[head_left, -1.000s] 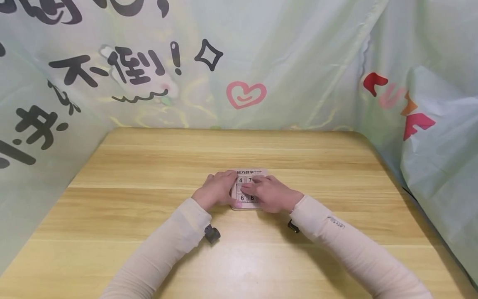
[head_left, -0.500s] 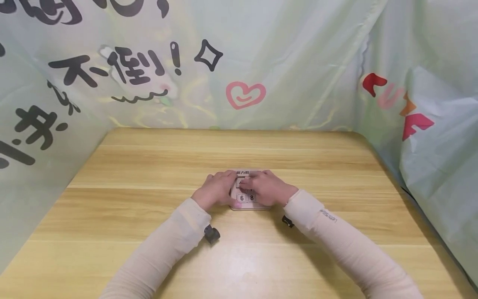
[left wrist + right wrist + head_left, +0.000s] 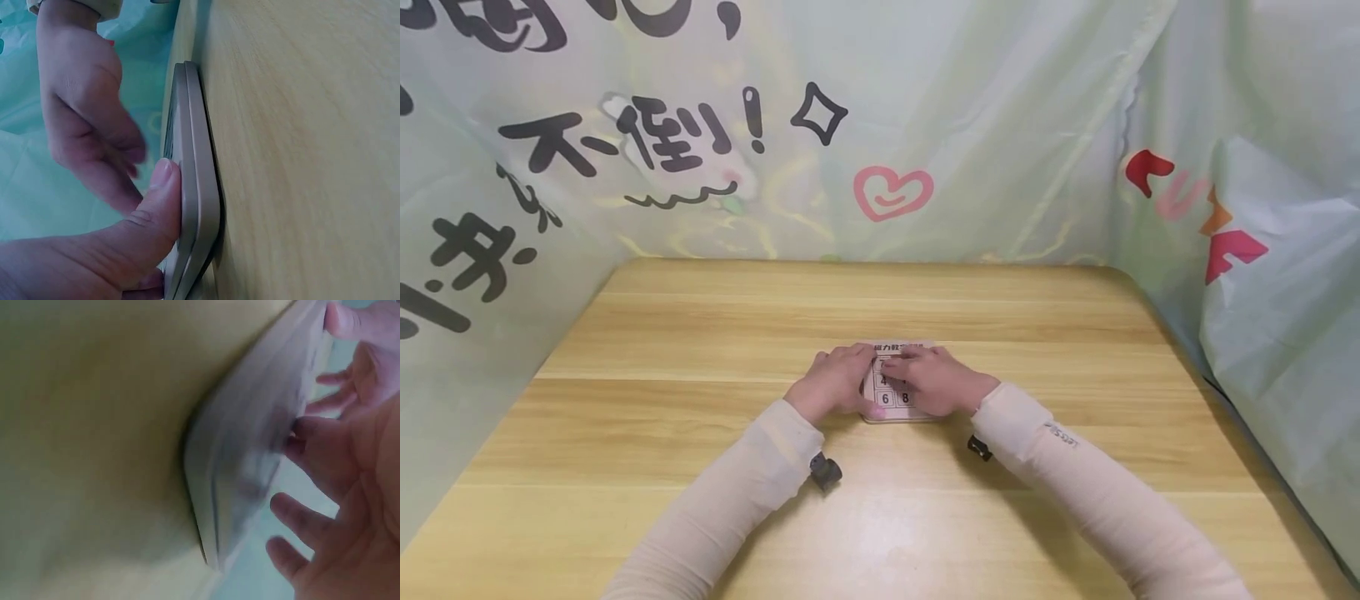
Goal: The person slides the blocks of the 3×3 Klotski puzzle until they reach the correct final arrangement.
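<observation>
A pale number sliding puzzle (image 3: 904, 415) lies flat on the wooden table, with numbered tiles in its frame. Tile 4 (image 3: 883, 381) sits in the left column above tile 6 (image 3: 885, 399), and tile 8 (image 3: 906, 398) is beside the 6. My left hand (image 3: 837, 379) grips the puzzle's left side, its thumb pressed to the near edge in the left wrist view. Over the right half is my right hand (image 3: 942, 382), fingers extended across the upper tiles; its fingertips touch the board in the right wrist view. That hand hides the right column.
The wooden table (image 3: 700, 325) spreads around the puzzle. Printed cloth (image 3: 1000, 150) hangs behind it and along both sides. Small dark devices, including one (image 3: 826, 472) under the left wrist, are strapped at the cuffs.
Tile 4 has slid down from the upper left corner to the middle row, and tile 7 has moved left into that corner. My right hand shifted slightly left; the left stayed in place.
</observation>
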A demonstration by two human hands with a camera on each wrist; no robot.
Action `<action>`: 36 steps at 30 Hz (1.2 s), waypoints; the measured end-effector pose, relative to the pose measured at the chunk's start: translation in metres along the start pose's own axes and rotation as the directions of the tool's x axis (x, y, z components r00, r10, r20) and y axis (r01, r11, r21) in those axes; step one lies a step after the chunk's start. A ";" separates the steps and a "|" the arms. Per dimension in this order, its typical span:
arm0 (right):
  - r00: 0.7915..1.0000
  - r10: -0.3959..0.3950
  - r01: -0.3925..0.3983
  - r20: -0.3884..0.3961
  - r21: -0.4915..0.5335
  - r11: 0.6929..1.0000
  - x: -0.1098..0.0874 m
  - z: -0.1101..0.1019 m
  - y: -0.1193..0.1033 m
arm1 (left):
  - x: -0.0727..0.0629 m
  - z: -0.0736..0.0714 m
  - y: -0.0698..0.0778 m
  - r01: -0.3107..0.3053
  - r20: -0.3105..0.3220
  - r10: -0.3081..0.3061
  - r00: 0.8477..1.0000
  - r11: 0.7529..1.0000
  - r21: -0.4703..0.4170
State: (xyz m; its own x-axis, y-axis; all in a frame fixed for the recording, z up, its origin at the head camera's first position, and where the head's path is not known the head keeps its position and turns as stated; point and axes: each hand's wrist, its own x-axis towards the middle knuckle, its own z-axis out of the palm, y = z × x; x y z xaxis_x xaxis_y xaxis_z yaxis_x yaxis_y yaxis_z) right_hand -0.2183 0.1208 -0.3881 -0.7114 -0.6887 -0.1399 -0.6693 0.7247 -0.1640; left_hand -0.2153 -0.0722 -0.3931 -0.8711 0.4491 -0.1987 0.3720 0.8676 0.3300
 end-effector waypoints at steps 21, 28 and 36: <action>0.998 -0.037 0.028 -0.059 -0.151 0.988 -0.019 -0.001 0.007 | 0.000 0.002 0.000 0.005 -0.002 -0.005 1.000 1.000 0.000; 0.989 -0.043 0.020 -0.140 -0.164 0.986 -0.033 -0.004 0.010 | 0.001 0.001 0.000 -0.003 -0.006 0.003 1.000 1.000 0.006; 0.998 -0.055 0.053 -0.024 -0.062 0.997 -0.029 0.000 0.001 | 0.002 0.001 0.000 -0.005 -0.002 0.005 1.000 1.000 0.000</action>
State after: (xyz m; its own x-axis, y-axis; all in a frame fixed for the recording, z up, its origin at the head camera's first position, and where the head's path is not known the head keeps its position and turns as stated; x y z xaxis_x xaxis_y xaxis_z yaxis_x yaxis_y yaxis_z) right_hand -0.1987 0.1417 -0.3841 -0.6785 -0.7267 -0.1074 -0.7183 0.6869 -0.1103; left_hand -0.2167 -0.0711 -0.3945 -0.8701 0.4526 -0.1953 0.3758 0.8655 0.3312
